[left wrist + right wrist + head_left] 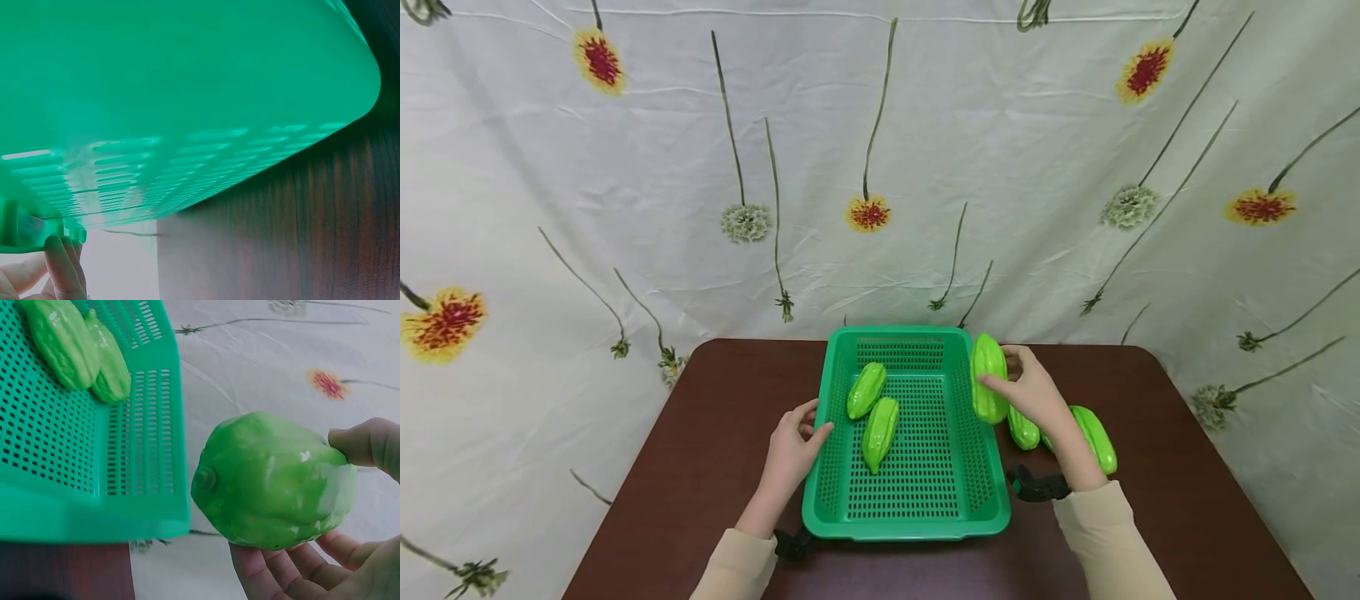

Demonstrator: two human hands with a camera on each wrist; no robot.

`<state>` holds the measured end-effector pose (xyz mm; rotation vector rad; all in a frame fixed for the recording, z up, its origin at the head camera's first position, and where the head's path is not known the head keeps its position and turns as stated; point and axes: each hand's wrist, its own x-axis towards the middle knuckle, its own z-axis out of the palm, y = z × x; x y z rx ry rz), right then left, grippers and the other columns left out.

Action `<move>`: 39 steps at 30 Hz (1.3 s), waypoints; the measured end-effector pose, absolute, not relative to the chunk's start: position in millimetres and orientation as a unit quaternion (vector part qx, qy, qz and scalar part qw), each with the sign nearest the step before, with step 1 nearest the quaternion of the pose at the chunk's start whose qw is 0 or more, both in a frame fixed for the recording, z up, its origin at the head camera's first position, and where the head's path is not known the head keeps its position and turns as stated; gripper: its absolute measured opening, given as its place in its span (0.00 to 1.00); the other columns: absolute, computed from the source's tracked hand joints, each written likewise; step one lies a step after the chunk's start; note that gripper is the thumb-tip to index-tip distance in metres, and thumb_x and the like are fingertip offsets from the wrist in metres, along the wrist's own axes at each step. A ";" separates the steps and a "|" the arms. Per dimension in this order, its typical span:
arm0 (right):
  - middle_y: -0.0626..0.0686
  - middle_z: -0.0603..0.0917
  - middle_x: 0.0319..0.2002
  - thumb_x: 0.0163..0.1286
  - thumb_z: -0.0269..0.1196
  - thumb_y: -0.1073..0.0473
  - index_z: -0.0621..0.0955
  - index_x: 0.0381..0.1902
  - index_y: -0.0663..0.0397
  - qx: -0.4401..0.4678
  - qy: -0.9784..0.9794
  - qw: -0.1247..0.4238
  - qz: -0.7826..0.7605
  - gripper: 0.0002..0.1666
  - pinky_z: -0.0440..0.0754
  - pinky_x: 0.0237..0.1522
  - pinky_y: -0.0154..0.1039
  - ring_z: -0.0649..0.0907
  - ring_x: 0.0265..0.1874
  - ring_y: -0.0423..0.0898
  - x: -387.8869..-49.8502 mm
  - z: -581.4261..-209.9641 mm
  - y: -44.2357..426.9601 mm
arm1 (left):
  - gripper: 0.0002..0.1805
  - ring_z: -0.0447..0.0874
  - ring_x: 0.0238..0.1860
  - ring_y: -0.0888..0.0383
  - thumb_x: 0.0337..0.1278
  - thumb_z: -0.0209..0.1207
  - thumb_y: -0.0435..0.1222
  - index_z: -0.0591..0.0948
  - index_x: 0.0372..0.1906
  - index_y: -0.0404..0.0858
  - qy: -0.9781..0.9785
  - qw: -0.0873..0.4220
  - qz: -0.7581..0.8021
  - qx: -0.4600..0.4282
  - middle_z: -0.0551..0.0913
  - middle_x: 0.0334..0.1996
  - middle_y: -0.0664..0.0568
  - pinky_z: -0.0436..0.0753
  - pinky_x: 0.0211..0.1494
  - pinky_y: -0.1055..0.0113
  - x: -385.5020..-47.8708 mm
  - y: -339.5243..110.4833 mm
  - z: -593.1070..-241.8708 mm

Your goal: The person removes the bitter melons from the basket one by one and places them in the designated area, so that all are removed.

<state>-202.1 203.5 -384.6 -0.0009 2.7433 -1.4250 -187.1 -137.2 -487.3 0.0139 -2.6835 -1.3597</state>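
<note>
A green plastic basket [906,530] with slotted walls stands on the table. My left hand [793,442] grips its left rim; in the left wrist view its fingers [62,265] bend under that rim. My right hand [1033,387] holds a glossy, bright green ridged fruit [988,379] over the basket's right rim. In the right wrist view the thumb [365,447] presses one side of this fruit [275,481] and the fingers lie beneath it. Two similar fruits, one farther back [867,390] and one nearer [880,433], lie inside the basket on the left.
On the dark brown table [1165,517], right of the basket, lie more green fruits [1093,437], partly hidden by my right arm. Behind the table hangs a white cloth [820,275] with printed flowers. Each wrist carries a black strap [1037,486].
</note>
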 end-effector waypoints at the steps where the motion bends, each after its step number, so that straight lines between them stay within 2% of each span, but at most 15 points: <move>1: 0.65 0.72 0.62 0.70 0.63 0.50 0.61 0.72 0.62 0.001 0.887 0.026 -0.461 0.41 0.78 0.53 0.52 0.76 0.58 0.60 -201.7 -384.8 207.8 | 0.27 0.79 0.39 0.50 0.62 0.64 0.33 0.74 0.65 0.29 -0.890 0.067 -0.451 0.005 0.78 0.48 0.36 0.78 0.37 0.63 -187.1 -137.3 -487.2; 19: 0.67 0.68 0.67 0.72 0.59 0.42 0.56 0.76 0.62 0.058 0.883 0.063 -0.462 0.47 0.78 0.48 0.43 0.71 0.62 0.60 -169.0 -398.3 266.6 | 0.27 0.78 0.40 0.51 0.62 0.64 0.34 0.74 0.65 0.30 -0.891 0.065 -0.449 0.005 0.79 0.48 0.37 0.77 0.37 0.64 -187.6 -138.5 -488.8; 27: 0.67 0.70 0.65 0.71 0.61 0.44 0.57 0.75 0.64 0.082 0.868 0.089 -0.482 0.46 0.81 0.44 0.39 0.79 0.54 0.54 -153.1 -428.4 277.0 | 0.28 0.79 0.40 0.50 0.62 0.64 0.35 0.74 0.65 0.29 -0.892 0.067 -0.448 0.005 0.79 0.48 0.37 0.78 0.39 0.63 -187.5 -137.7 -488.9; 29: 0.69 0.69 0.66 0.71 0.62 0.45 0.57 0.75 0.65 0.090 0.864 0.099 -0.486 0.46 0.82 0.45 0.41 0.78 0.56 0.57 -149.6 -437.1 278.9 | 0.28 0.79 0.40 0.50 0.62 0.64 0.35 0.74 0.65 0.29 -0.892 0.067 -0.448 0.005 0.79 0.48 0.37 0.77 0.39 0.63 -187.5 -137.6 -488.5; 34: 0.73 0.64 0.68 0.70 0.62 0.45 0.56 0.74 0.67 0.100 0.862 0.122 -0.481 0.48 0.78 0.55 0.54 0.68 0.65 0.66 -142.8 -456.2 282.3 | 0.28 0.78 0.40 0.51 0.62 0.64 0.35 0.74 0.65 0.30 -0.891 0.066 -0.450 0.006 0.79 0.47 0.38 0.77 0.38 0.63 -187.8 -137.5 -487.9; 39: 0.74 0.66 0.66 0.68 0.64 0.44 0.59 0.73 0.67 0.112 0.861 0.135 -0.477 0.47 0.77 0.55 0.55 0.68 0.65 0.68 -134.7 -473.6 282.2 | 0.28 0.78 0.39 0.52 0.62 0.64 0.35 0.74 0.65 0.30 -0.890 0.063 -0.451 0.008 0.79 0.47 0.38 0.76 0.38 0.64 -187.1 -137.8 -487.5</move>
